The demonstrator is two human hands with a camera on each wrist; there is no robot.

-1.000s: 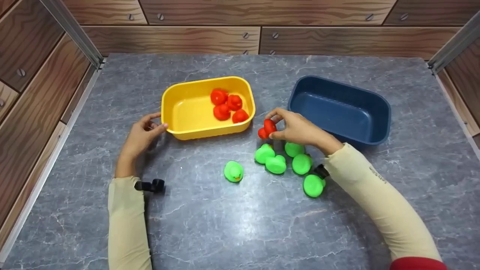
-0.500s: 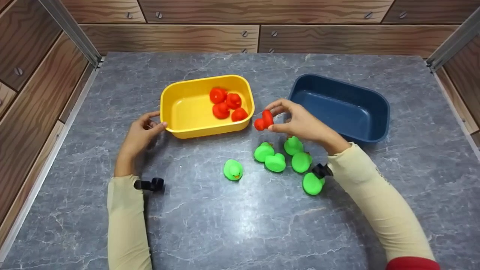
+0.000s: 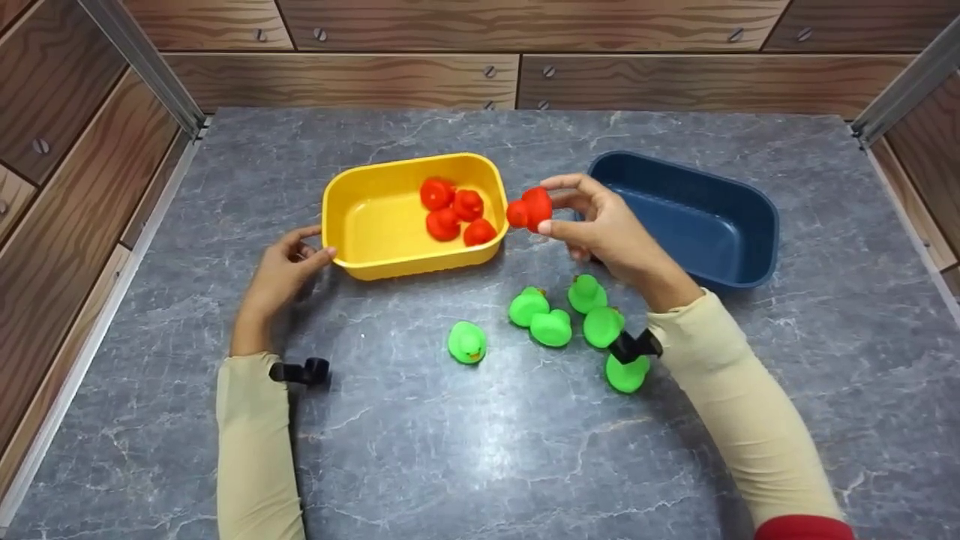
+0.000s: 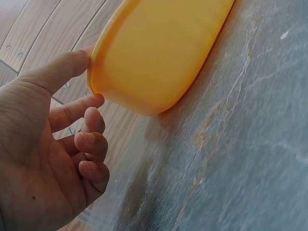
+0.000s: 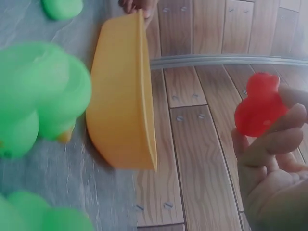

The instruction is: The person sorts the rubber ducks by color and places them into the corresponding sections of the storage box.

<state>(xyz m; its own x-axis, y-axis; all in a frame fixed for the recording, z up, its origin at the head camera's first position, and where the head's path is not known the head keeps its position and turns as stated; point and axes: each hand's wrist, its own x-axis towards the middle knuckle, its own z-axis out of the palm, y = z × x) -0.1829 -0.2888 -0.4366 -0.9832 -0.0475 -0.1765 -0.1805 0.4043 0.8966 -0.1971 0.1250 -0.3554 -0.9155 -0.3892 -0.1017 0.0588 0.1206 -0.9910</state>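
Observation:
In the head view, my right hand [image 3: 611,229] pinches a red rubber duck [image 3: 531,210] between thumb and fingers, at the right end of the yellow tub [image 3: 375,266]. The right wrist view shows this red duck [image 5: 260,106] held up, away from the tub. My left hand [image 3: 281,277] holds the tub's left end with thumb and index fingertip at the rim; in the left wrist view its other fingers [image 4: 94,147] are curled beside the tub wall [image 4: 154,57]. Several red ducks [image 3: 444,223] lie inside the tub's right half.
A dark blue tub [image 3: 675,221] stands at the back right, partly behind my right hand. Several green ducks [image 3: 551,328] lie in front of the tubs, one green duck [image 3: 467,343] apart to the left. Wood-patterned panels [image 3: 360,79] border the grey marbled tabletop [image 3: 420,450].
My right hand has lifted the red duck away from the green ducks, moving it back to beside the yellow tub's rim. My left hand has stayed at the tub's left end.

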